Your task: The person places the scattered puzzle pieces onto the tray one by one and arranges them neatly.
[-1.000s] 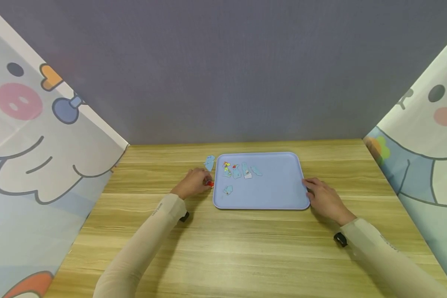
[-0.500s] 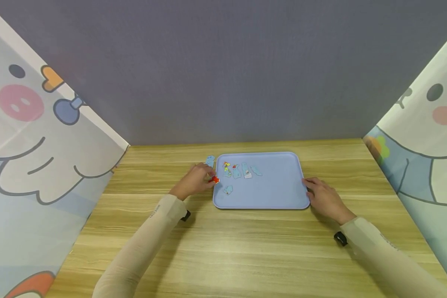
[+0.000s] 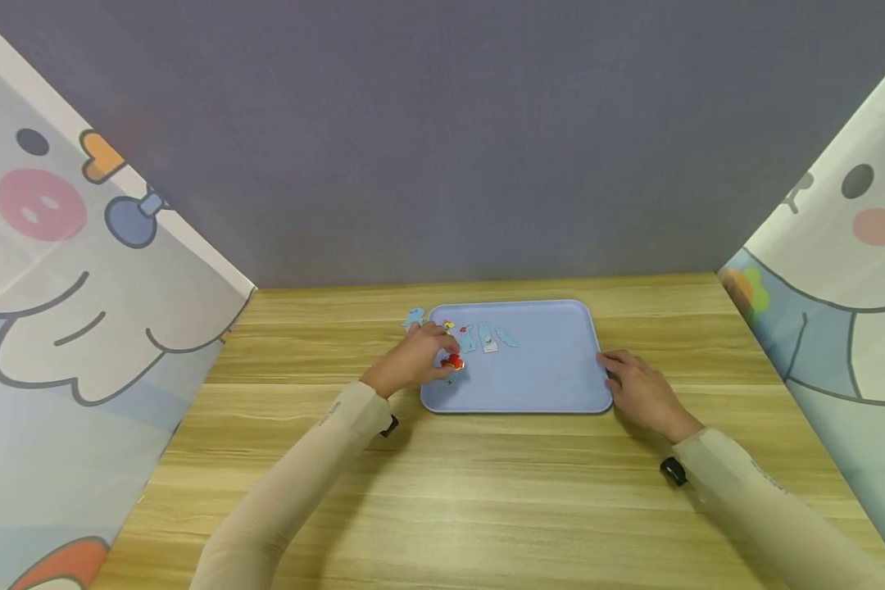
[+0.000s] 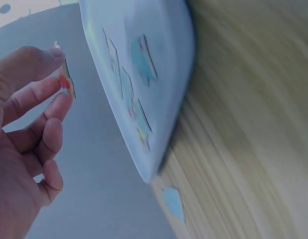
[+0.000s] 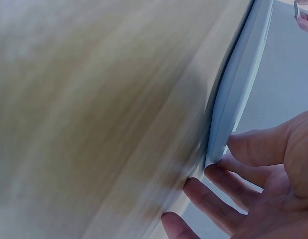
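One red piece (image 3: 453,361) is pinched between the thumb and fingertips of the left hand (image 3: 422,356), raised over the left part of the tray (image 3: 538,385). Held by the tips alone, so thin a piece could slip and land askew. Just below it lies a blue piece (image 4: 142,59), which a low pass would probably shove aside. A row of four pieces (image 3: 488,338) runs near the far edge; the left knuckles partly cover its yellow end, so a blind nudge there is likely. The right hand (image 3: 643,397) touches the tray's right edge with thumb and fingers; whether it grips or merely presses, one cannot tell. A tug there could slide everything. On the surface (image 3: 487,492), one outside piece (image 3: 415,315) sits just beyond the left rim, exposed to a stray knuckle.
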`<state>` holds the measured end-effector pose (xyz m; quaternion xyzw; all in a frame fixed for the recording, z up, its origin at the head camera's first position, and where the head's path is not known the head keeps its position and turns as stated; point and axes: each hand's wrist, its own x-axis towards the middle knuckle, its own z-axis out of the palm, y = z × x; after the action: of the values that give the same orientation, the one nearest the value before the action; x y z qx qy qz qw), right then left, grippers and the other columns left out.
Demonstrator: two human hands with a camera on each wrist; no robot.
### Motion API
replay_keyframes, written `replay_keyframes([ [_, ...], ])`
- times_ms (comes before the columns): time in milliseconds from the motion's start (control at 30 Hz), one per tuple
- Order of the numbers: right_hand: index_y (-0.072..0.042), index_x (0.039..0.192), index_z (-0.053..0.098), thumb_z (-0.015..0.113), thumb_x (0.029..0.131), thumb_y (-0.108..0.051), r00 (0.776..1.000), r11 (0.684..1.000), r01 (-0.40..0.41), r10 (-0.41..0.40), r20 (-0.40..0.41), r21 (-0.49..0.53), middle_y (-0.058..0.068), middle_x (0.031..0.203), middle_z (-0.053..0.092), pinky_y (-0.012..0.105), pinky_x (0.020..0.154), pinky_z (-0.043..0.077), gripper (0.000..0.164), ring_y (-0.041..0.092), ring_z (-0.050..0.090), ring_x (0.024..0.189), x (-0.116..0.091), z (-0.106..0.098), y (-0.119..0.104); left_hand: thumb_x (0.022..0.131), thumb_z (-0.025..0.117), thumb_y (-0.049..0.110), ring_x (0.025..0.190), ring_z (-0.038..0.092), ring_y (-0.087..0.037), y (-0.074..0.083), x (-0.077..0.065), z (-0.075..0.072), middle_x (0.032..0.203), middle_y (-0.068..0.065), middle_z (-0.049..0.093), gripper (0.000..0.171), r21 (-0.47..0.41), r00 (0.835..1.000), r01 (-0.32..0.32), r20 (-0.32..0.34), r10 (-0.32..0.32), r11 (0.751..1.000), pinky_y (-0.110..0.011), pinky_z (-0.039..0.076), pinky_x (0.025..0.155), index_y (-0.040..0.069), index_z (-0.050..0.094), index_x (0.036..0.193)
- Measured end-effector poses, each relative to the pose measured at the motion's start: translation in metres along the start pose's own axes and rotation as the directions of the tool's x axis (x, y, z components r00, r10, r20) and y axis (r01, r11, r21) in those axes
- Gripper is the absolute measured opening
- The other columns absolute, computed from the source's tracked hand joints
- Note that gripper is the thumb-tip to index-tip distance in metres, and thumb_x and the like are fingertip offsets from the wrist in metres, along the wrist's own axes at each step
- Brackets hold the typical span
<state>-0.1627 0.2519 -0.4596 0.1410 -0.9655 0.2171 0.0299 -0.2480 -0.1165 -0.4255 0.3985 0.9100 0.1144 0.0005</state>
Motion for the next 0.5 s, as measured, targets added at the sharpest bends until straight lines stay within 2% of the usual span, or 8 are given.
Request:
replay_keyframes([
  [100, 0.011, 0.128, 0.051, 0.057, 0.088, 0.0, 1.0, 1.0, 0.003, -0.003, -0.004, 0.0, 0.025, 0.126, 0.05, 0.06, 0.081, 0.041, 0.042, 0.046, 0.048, 0.113, 0.0, 0.0, 0.0, 0.079, 0.077, 0.021, 0.096, 0.048, -0.016, 0.006, 0.007, 0.002, 0.093, 0.006, 0.061, 0.016, 0.012, 0.999, -0.041, 0.017, 0.041, 0.999, -0.045, 0.037, 0.087, 0.017, 0.069, 0.092],
  [233, 0.012, 0.128, 0.051, 0.057, 0.088, 0.0, 1.0, 1.0, 0.006, -0.006, -0.007, -0.002, 0.025, 0.125, 0.051, 0.06, 0.081, 0.041, 0.042, 0.046, 0.048, 0.113, -0.001, -0.001, 0.001, 0.078, 0.076, 0.015, 0.094, 0.05, -0.016, 0.014, 0.015, 0.007, 0.092, 0.004, 0.063, 0.016, 0.005, 0.993, -0.107, 0.051, 0.107, 0.994, -0.042, 0.033, 0.098, 0.014, 0.069, 0.092],
  [300, 0.012, 0.128, 0.051, 0.057, 0.088, 0.0, 1.0, 1.0, 0.007, -0.007, -0.008, -0.003, 0.026, 0.125, 0.051, 0.06, 0.082, 0.041, 0.042, 0.046, 0.048, 0.113, -0.001, -0.001, 0.001, 0.079, 0.075, 0.014, 0.095, 0.053, -0.016, 0.018, 0.019, 0.009, 0.092, 0.003, 0.064, 0.015, 0.0, 0.989, -0.125, 0.078, 0.125, 0.992, -0.038, 0.026, 0.106, 0.012, 0.069, 0.092],
  [400, 0.011, 0.128, 0.052, 0.057, 0.088, 0.001, 1.0, 1.0, 0.008, -0.008, -0.01, -0.002, 0.025, 0.125, 0.051, 0.06, 0.083, 0.04, 0.041, 0.046, 0.048, 0.113, -0.001, 0.0, 0.002, 0.079, 0.074, 0.013, 0.098, 0.056, -0.017, 0.021, 0.024, 0.012, 0.093, 0.002, 0.065, 0.015, 0.01, 0.986, -0.122, 0.119, 0.12, 0.992, -0.036, 0.018, 0.11, 0.01, 0.069, 0.093],
  [500, 0.011, 0.128, 0.052, 0.057, 0.088, 0.0, 1.0, 1.0, 0.007, -0.007, -0.007, -0.002, 0.025, 0.126, 0.051, 0.06, 0.083, 0.04, 0.041, 0.045, 0.047, 0.114, 0.0, 0.0, 0.002, 0.08, 0.075, 0.014, 0.098, 0.056, -0.016, 0.021, 0.028, 0.016, 0.093, 0.002, 0.065, 0.015, 0.032, 0.985, -0.102, 0.143, 0.097, 0.994, -0.037, 0.018, 0.11, 0.01, 0.069, 0.093],
])
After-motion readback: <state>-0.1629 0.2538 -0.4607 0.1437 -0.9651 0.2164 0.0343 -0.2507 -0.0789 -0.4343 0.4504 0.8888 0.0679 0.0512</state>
